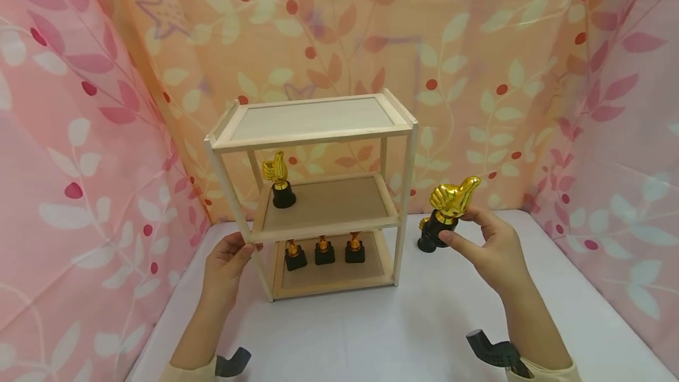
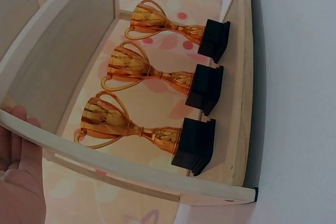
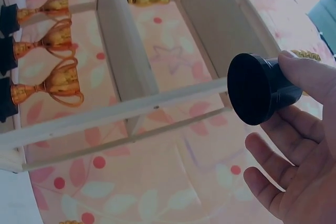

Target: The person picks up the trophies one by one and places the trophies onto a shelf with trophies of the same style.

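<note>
My right hand (image 1: 498, 255) pinches gold thumbs-up trophy (image 1: 451, 200) by black base (image 1: 440, 224), above bench (image 1: 345, 335), right of rack (image 1: 318, 119). My left hand (image 1: 224, 267) grips rack's left front post (image 1: 229, 192). Similar trophy (image 1: 283, 194) on middle shelf (image 1: 339, 202); three cup trophies (image 1: 325, 253) below.

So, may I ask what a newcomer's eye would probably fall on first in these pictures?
The shiny gold thumbs-up trophy would probably draw the eye first, held in the right hand to the right of the wooden rack. Next would likely come the three orange-gold cup trophies in a row on the bottom shelf, and another thumbs-up trophy at the left of the middle shelf.
</note>
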The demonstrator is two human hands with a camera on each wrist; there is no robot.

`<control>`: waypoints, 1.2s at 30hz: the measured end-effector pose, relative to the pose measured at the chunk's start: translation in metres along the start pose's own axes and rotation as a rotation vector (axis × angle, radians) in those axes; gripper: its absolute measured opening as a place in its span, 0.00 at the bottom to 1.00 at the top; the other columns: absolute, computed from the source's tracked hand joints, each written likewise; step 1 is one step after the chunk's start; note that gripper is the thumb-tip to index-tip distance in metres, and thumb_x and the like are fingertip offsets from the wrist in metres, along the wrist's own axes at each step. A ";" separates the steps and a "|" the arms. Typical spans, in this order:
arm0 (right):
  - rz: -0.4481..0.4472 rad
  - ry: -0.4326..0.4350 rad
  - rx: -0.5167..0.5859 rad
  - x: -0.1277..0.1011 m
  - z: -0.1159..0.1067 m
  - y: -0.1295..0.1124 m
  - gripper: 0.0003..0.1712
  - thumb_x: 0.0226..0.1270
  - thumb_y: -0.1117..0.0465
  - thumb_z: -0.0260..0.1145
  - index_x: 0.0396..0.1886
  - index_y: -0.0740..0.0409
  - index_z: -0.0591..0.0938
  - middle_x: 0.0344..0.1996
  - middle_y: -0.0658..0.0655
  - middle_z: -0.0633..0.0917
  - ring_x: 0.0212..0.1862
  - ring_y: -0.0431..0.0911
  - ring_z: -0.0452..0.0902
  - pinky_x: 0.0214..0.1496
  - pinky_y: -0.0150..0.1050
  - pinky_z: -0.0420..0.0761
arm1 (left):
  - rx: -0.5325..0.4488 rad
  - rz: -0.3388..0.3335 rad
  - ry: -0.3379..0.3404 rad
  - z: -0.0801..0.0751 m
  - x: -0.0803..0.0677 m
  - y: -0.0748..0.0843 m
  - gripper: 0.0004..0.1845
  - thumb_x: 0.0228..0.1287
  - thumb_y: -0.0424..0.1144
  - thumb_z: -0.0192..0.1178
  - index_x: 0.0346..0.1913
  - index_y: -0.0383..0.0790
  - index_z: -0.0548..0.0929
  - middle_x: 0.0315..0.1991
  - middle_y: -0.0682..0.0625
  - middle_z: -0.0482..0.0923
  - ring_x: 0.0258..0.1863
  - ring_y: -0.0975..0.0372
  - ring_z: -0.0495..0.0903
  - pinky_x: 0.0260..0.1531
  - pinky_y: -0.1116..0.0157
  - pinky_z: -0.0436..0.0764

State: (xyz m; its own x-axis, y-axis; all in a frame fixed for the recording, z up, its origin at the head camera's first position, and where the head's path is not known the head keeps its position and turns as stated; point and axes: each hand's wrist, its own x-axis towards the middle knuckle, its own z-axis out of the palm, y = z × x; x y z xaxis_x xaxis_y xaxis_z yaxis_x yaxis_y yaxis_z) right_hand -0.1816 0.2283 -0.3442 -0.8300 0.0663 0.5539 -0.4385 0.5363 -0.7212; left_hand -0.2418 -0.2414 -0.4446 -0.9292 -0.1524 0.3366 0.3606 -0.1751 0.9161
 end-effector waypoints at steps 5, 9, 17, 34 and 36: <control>-0.023 -0.030 0.010 -0.004 0.008 -0.009 0.25 0.58 0.62 0.80 0.55 0.57 0.83 0.46 0.37 0.83 0.55 0.35 0.72 0.69 0.62 0.70 | -0.013 0.003 0.009 0.001 0.000 0.001 0.11 0.71 0.24 0.60 0.54 0.29 0.80 0.37 0.53 0.89 0.41 0.63 0.88 0.53 0.68 0.83; -0.041 -0.046 0.018 -0.006 0.014 -0.012 0.25 0.56 0.65 0.81 0.54 0.55 0.84 0.46 0.40 0.85 0.54 0.36 0.74 0.66 0.47 0.71 | -0.008 0.003 -0.014 0.003 0.001 0.000 0.12 0.71 0.24 0.60 0.55 0.28 0.78 0.39 0.54 0.88 0.41 0.63 0.88 0.55 0.68 0.83; -0.085 -0.085 0.076 -0.003 0.030 -0.023 0.25 0.55 0.64 0.81 0.53 0.53 0.84 0.47 0.48 0.87 0.52 0.37 0.77 0.69 0.63 0.69 | 0.007 -0.014 0.012 0.002 0.000 0.000 0.12 0.71 0.25 0.61 0.55 0.30 0.79 0.39 0.55 0.88 0.41 0.64 0.88 0.53 0.69 0.83; -0.004 -0.183 0.138 0.010 0.066 -0.045 0.24 0.59 0.54 0.80 0.55 0.48 0.84 0.47 0.49 0.87 0.55 0.52 0.79 0.63 0.55 0.73 | -0.002 -0.005 -0.001 0.002 0.000 0.000 0.13 0.71 0.26 0.60 0.56 0.29 0.79 0.38 0.54 0.88 0.41 0.63 0.88 0.54 0.69 0.83; 0.007 -0.203 0.165 0.014 0.070 -0.047 0.24 0.59 0.53 0.80 0.55 0.49 0.84 0.48 0.49 0.87 0.56 0.53 0.79 0.64 0.57 0.72 | -0.005 -0.006 0.002 0.002 0.000 0.000 0.12 0.71 0.25 0.60 0.55 0.29 0.79 0.37 0.54 0.88 0.41 0.63 0.88 0.54 0.69 0.83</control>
State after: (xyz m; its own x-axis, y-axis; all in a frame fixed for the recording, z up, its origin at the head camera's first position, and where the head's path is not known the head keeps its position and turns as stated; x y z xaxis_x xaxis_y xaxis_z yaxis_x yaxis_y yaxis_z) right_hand -0.1969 0.1452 -0.3322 -0.8780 -0.1093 0.4661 -0.4690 0.3913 -0.7918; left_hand -0.2418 -0.2398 -0.4438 -0.9314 -0.1532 0.3302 0.3550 -0.1812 0.9172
